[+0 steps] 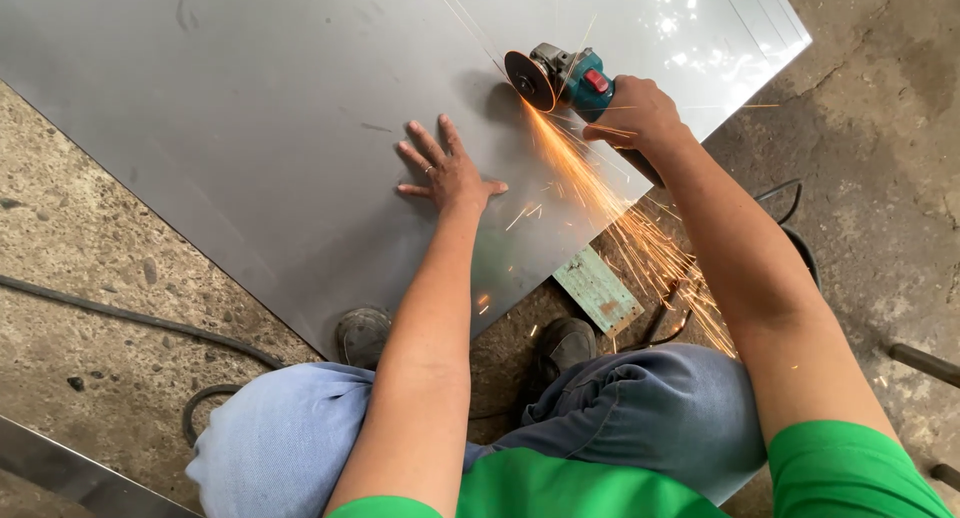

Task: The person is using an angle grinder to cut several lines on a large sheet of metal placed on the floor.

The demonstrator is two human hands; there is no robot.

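A small teal-bodied angle grinder with a red switch and a dark round cutting disc [560,78] stands on its disc edge against a large flat sheet of grey polished metal [250,108] that lies on the rough concrete floor [70,248]. The disc meets the sheet near its upper right part, and a stream of orange sparks [610,208] flies from the contact point back toward the person, crossing the sheet's near edge. The right hand [635,113] sits directly behind the disc, clenched around the grinder's body and rear handle, fingers wrapped over the top. The left hand [445,168] lies to the left of the disc and a little nearer the person, close to it but not touching the tool; it is fully open, palm pressed flat on the sheet with the fingers spread, and holds nothing. Below the sheet's near edge, two dark shoes [565,343] rest on the floor, with a worn green-painted flat piece [598,290] partly under the sheet beside the right one. A black cable [150,323] runs across the concrete at left, and the person's knees in blue jeans [650,408] fill the foreground.
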